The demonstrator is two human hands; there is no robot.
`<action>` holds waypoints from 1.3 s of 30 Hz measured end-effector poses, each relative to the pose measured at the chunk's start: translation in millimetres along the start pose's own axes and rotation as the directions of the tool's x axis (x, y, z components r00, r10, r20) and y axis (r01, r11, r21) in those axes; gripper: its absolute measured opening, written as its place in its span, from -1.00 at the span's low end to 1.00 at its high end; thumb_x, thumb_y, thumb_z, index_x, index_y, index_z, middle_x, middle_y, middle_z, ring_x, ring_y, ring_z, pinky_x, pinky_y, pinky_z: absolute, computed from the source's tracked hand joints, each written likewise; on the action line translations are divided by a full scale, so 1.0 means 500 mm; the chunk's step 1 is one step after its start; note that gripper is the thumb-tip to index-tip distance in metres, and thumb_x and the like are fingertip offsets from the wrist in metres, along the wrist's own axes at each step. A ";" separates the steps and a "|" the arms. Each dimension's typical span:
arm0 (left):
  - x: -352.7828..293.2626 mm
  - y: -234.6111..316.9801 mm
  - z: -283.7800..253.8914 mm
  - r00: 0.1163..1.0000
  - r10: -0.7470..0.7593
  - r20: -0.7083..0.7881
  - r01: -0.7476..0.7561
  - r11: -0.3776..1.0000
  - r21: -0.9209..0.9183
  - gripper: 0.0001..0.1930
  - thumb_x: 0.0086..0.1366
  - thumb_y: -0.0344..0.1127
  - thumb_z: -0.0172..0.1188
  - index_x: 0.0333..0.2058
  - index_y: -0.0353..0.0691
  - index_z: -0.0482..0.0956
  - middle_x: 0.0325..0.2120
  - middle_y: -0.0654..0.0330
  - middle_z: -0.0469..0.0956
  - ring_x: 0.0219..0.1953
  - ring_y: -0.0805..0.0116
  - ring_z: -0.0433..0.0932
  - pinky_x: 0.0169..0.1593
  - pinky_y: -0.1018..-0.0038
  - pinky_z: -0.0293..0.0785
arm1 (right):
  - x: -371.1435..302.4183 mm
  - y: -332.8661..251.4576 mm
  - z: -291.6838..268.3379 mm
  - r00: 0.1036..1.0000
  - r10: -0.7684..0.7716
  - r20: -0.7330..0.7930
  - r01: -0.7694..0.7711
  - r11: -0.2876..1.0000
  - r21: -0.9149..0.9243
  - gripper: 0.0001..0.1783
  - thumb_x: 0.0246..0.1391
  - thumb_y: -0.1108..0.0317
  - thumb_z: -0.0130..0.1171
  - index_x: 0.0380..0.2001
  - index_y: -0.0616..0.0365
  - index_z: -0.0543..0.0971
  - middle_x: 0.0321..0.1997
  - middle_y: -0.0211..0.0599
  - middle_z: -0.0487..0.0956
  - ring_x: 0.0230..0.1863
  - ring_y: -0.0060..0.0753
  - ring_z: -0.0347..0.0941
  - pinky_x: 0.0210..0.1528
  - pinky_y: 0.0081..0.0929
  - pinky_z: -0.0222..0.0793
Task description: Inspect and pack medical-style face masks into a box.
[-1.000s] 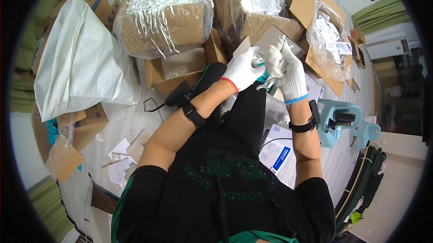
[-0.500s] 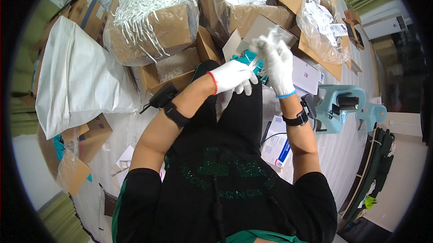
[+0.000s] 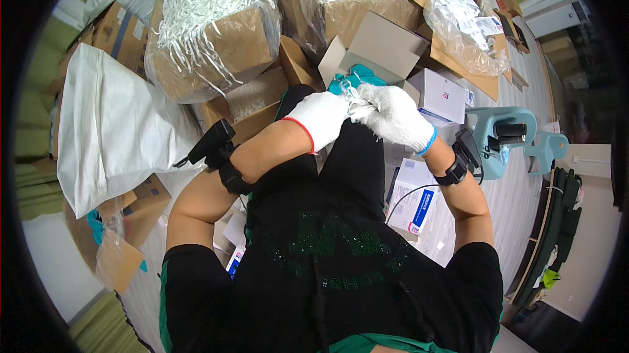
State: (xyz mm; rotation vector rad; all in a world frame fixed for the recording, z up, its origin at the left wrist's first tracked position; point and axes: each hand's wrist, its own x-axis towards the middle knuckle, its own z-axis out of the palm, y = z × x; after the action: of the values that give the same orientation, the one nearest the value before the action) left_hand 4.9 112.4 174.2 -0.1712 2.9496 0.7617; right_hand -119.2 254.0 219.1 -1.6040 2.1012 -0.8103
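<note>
Both of my hands wear white knit gloves and meet above my lap. My left hand (image 3: 319,119), with a red cuff, is closed at the left end of a small bunch of white straps (image 3: 358,105). From the other side my right hand (image 3: 398,116), with a blue cuff, has its fingers wrapped round the same bunch. Some fingertips are hidden by the straps and gloves. Just beyond the hands, teal pieces (image 3: 359,76) lie in an open carton (image 3: 386,44) with raised flaps.
A large plastic-lined box (image 3: 252,45) heaped with white straps stands ahead left. Boxes of packets (image 3: 373,16) stand ahead. A white sack (image 3: 118,130) leans at left. White cartons (image 3: 442,97) and a light-blue plastic stool-like piece (image 3: 501,133) are at right.
My right hand has come down and left from a raised position. My left hand has met it, and the straps are now gathered between them.
</note>
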 end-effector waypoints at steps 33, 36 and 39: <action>-0.064 0.040 -0.050 0.946 0.236 0.222 0.114 0.401 -0.909 -0.79 0.43 -0.32 -0.13 -0.34 -0.26 0.45 -0.67 0.36 0.30 -0.61 0.57 0.27 -0.49 0.52 0.26 | -0.048 -0.002 0.049 0.997 0.078 -0.024 -0.057 0.879 0.473 -0.59 0.19 0.06 0.10 -0.56 0.18 0.49 -0.69 -0.40 0.30 -0.70 -0.51 0.21 -0.65 -0.54 0.16; -0.122 0.052 -0.062 0.896 0.399 0.196 0.010 0.423 -0.906 -0.75 0.43 -0.27 -0.12 -0.37 -0.28 0.43 -0.68 0.30 0.35 -0.60 0.50 0.36 -0.44 0.49 0.34 | -0.094 -0.039 0.020 0.969 -0.246 0.019 0.245 0.969 0.042 -0.62 0.08 0.22 0.19 -0.71 0.09 0.34 -0.73 -0.27 0.26 -0.71 -0.27 0.24 -0.65 -0.37 0.14; -0.159 0.056 -0.086 0.842 0.522 0.137 -0.200 0.537 -0.820 -0.84 0.35 -0.34 -0.02 -0.39 -0.29 0.41 -0.59 0.08 0.43 -0.55 0.16 0.48 -0.39 0.36 0.40 | -0.128 -0.115 -0.047 0.971 -0.224 0.088 0.203 0.959 0.198 -0.57 -0.01 0.31 0.26 -0.80 0.05 0.27 -0.78 -0.25 0.20 -0.74 -0.20 0.23 -0.65 -0.29 0.11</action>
State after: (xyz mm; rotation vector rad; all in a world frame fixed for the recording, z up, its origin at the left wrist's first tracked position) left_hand 77.1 122.8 234.2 0.5267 2.0856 1.8802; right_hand -73.1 309.8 270.9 -1.7489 1.7402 -0.9369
